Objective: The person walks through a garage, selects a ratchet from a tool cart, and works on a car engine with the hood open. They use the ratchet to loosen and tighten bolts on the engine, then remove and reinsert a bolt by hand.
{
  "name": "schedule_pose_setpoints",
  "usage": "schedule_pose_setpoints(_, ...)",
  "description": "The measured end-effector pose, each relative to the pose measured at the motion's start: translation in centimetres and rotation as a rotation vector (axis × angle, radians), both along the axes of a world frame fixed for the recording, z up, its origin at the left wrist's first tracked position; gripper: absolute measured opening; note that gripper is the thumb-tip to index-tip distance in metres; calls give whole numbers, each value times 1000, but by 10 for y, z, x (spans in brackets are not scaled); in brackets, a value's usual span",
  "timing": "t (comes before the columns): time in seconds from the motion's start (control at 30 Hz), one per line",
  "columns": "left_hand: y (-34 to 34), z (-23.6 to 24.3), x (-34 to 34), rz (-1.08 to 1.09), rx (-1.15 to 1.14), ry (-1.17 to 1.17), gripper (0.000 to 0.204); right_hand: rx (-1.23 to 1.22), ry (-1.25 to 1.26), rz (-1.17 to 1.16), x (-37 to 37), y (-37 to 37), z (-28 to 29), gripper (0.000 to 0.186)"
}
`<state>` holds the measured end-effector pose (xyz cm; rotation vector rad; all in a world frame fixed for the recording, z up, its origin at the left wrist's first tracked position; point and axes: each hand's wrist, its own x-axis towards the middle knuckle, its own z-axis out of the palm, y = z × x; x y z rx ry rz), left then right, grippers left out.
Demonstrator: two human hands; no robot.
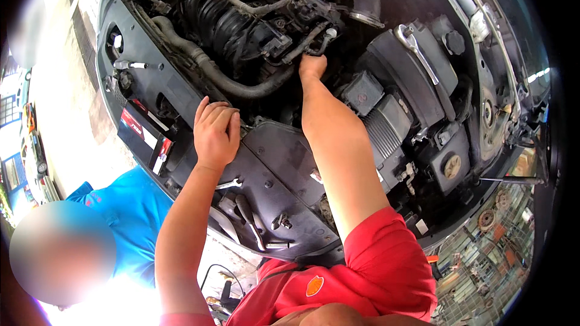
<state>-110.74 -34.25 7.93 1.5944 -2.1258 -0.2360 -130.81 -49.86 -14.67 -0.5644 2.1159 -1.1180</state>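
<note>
I lean over an open car engine bay. My left hand (215, 131) rests flat on the black front panel (284, 163), fingers curled over its edge, holding nothing. My right hand (312, 67) reaches deep into the engine, just below a black ribbed intake hose (211, 21) and next to a thick rubber hose (241, 87). Its fingers are hidden among the parts, so what they touch is unclear. My sleeve is red.
Several wrenches and a socket (244, 214) lie on the front panel near me. A combination wrench (417, 51) lies on the black air box at right. Another person in a blue shirt (130, 211) stands at the lower left. A black prop rod (507, 179) crosses at right.
</note>
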Motion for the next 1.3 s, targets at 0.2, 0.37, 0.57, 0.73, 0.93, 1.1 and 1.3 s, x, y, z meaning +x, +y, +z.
schedule_pose_setpoints(0.2,0,3,-5,6,0,5,9,74,-249,-6,-9,-11,-14,34)
schedule_pose_setpoints(0.37,2,3,-4,19,-5,3,10,24,-182,15,-1,-9,-2,31)
schedule_pose_setpoints(0.57,0,0,-4,27,-37,-10,7,102,40,72,-2,-14,1,38)
schedule_pose_setpoints(0.73,0,0,-6,22,-27,-23,7,-14,-153,63,-3,-18,-6,36)
schedule_pose_setpoints(0.93,-1,5,-11,19,-3,-8,9,-12,-52,-1,-11,-22,-41,30)
schedule_pose_setpoints(1.1,-2,6,-8,22,-21,35,8,144,-23,66,-11,-20,-25,44)
schedule_pose_setpoints(1.3,2,3,0,43,-11,37,7,103,-52,114,-3,-21,-28,41)
